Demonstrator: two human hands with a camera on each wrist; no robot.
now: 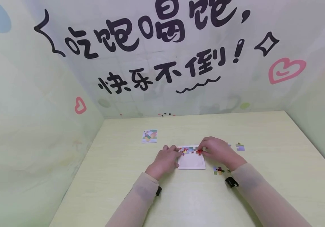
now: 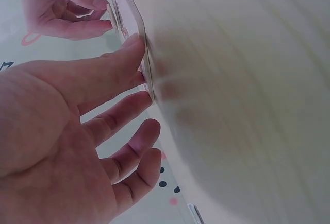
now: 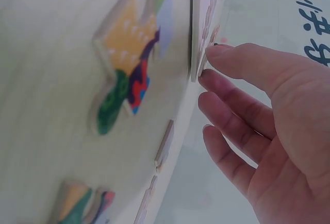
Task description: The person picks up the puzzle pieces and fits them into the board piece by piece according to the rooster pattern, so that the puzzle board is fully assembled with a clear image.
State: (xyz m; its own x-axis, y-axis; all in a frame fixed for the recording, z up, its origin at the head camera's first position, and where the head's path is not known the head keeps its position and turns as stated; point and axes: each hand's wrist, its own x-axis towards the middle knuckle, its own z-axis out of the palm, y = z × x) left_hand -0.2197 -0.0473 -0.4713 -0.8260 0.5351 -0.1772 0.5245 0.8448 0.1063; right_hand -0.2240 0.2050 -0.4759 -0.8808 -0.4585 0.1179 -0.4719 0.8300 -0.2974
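A small white puzzle tray lies flat on the table, with colourful jigsaw pieces along its far side. My left hand rests against the tray's left side, thumb at the near corner and index finger by the upper pieces. In the left wrist view its other fingers are spread and loosely bent. At the tray's far right corner, my right hand pinches a red puzzle piece between thumb and index finger. The piece overlaps the tray's top row there. The right wrist view shows the piece almost edge-on.
Right of the tray lie loose puzzle pieces, one multicoloured piece near the right wrist and a bluish piece farther back. A square picture card with a bird-like figure lies at the back left. A printed wall covering stands behind the table.
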